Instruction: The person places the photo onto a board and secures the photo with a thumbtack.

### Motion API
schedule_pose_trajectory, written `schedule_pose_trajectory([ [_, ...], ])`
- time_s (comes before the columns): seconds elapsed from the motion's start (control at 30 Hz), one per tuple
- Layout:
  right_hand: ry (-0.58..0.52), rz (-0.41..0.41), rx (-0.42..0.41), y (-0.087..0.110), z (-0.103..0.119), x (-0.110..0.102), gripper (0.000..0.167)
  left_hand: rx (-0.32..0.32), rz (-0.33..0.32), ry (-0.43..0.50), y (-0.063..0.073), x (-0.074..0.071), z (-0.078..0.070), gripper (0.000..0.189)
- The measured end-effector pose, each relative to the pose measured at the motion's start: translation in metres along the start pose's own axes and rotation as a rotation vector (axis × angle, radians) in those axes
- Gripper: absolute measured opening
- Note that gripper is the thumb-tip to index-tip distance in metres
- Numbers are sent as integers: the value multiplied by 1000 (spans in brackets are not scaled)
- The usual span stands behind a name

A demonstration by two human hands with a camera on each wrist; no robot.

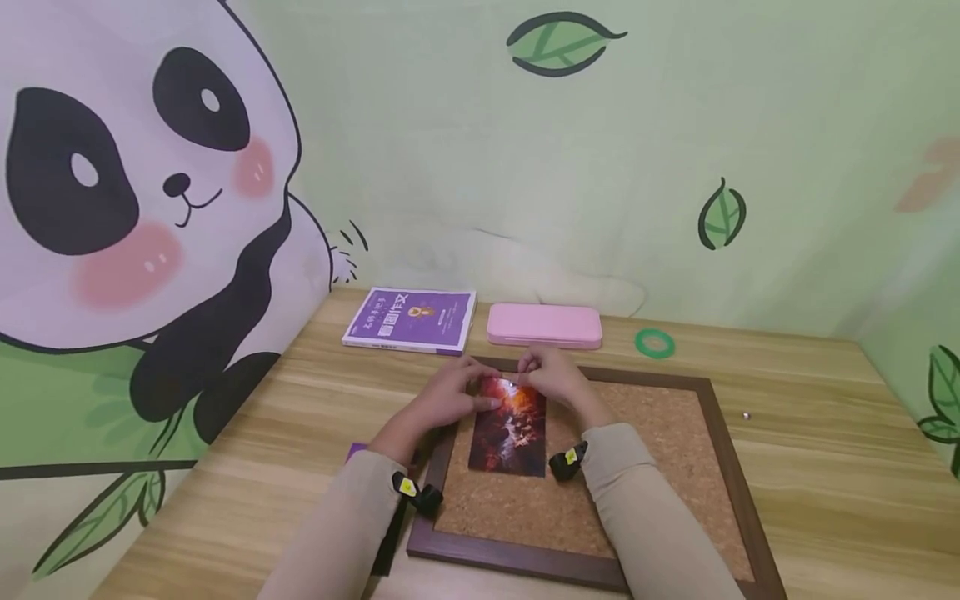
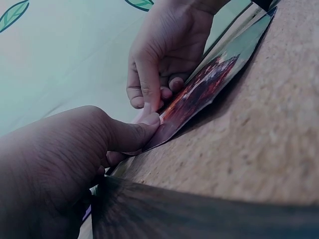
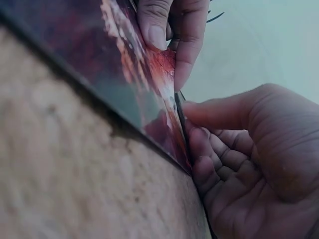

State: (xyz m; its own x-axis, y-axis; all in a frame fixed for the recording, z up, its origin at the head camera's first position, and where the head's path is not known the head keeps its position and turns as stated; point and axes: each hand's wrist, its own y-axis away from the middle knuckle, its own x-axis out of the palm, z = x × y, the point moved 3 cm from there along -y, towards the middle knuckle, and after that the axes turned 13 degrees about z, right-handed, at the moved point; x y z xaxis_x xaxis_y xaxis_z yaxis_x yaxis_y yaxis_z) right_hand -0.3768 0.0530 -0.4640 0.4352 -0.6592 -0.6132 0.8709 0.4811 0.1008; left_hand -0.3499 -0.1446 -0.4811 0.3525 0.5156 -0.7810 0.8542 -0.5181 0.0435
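A glossy photo print [image 1: 508,433] in dark reds and orange lies over the upper left part of a framed cork board [image 1: 645,467]. My left hand [image 1: 447,393] holds its upper left corner, the thumb on the picture side and the fingers behind the edge. With bent fingers, my right hand [image 1: 557,379] is at the print's top edge, close to the left thumb. Between the two hands shows a small shiny spot [image 1: 512,383], too small to name. Whether the right fingertips pinch it or the paper is hard to make out. One side of the print stands slightly off the cork.
Behind the board lie a purple book [image 1: 412,321], a pink case [image 1: 544,325] and a green ring-shaped roll [image 1: 655,342]. A tiny silvery object [image 1: 746,415] rests on the wooden table right of the board. Something dark and flat [image 1: 390,542] sticks out beside the board's left side.
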Motion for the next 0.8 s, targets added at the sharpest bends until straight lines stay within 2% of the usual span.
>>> schedule_pose_trajectory([
  [0.3, -5, 17, 9, 4, 3, 1, 17, -13, 1, 10, 0, 0, -1, 46],
  [0.8, -16, -39, 39, 4, 9, 2, 13, -10, 4, 11, -2, 1, 2, 47],
])
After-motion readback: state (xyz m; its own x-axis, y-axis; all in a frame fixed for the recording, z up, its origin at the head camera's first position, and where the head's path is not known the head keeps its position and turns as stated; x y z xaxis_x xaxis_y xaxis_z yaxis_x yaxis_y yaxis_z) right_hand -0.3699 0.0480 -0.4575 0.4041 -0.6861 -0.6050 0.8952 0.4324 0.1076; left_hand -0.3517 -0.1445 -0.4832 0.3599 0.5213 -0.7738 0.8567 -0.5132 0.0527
